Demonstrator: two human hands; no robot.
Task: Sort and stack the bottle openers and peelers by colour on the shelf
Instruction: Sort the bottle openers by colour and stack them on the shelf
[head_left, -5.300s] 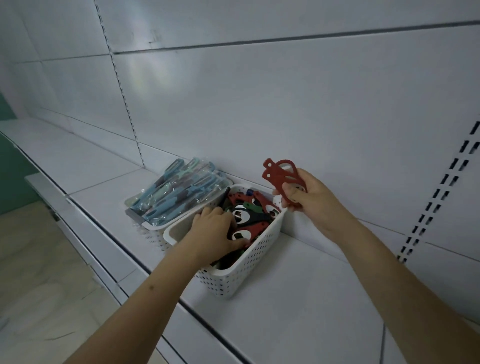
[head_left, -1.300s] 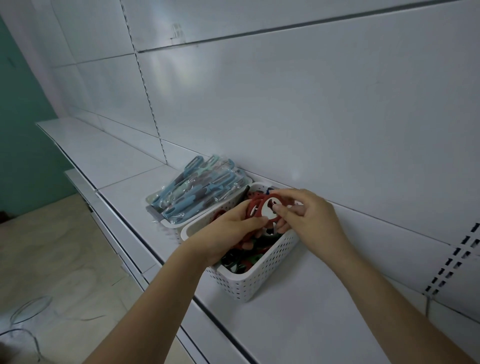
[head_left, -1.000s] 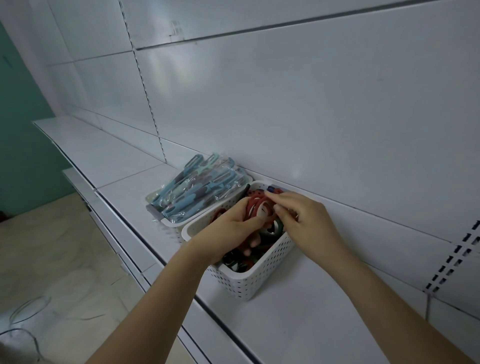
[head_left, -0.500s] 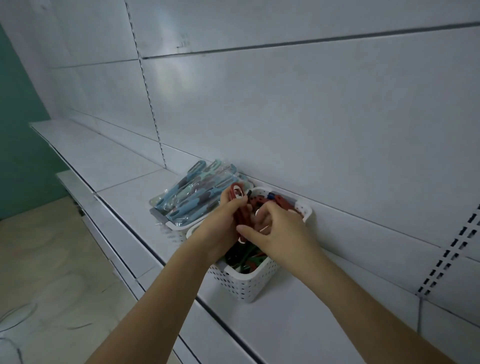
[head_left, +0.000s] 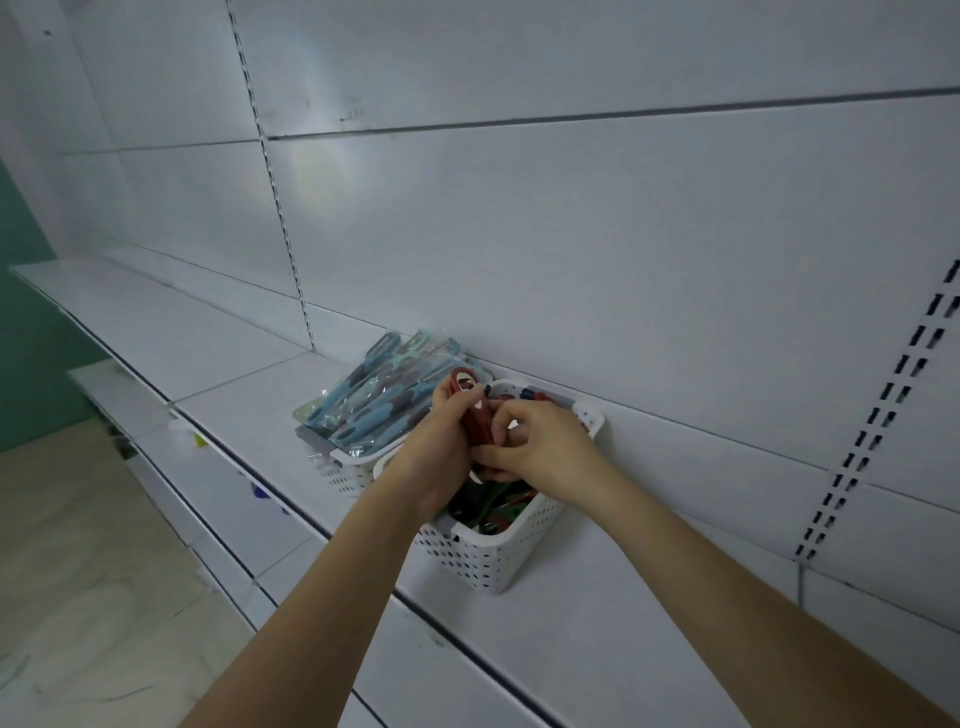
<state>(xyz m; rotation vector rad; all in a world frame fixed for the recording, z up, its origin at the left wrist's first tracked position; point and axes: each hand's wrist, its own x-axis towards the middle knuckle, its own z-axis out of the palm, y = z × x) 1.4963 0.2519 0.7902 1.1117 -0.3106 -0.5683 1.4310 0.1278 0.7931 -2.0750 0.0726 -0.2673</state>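
Note:
A white perforated basket (head_left: 485, 558) on the shelf holds red, green and black bottle openers (head_left: 493, 512). Over it my left hand (head_left: 441, 441) grips a bundle of red bottle openers (head_left: 475, 415) held upright, one end poking above my fingers. My right hand (head_left: 540, 447) pinches the same red bundle from the right side. Behind and to the left, a second white basket (head_left: 345, 465) carries blue and grey peelers (head_left: 382, 389) in clear wrappers.
The white shelf (head_left: 571, 623) runs from far left to near right, backed by a white panel wall (head_left: 571, 234) with a slotted upright (head_left: 883, 415) at right. A lower shelf ledge (head_left: 171, 457) juts out at left above a beige floor (head_left: 78, 571).
Both hands came together over the opener basket; the red openers went from my right hand alone to a bundle held by both hands, turned upright and raised slightly.

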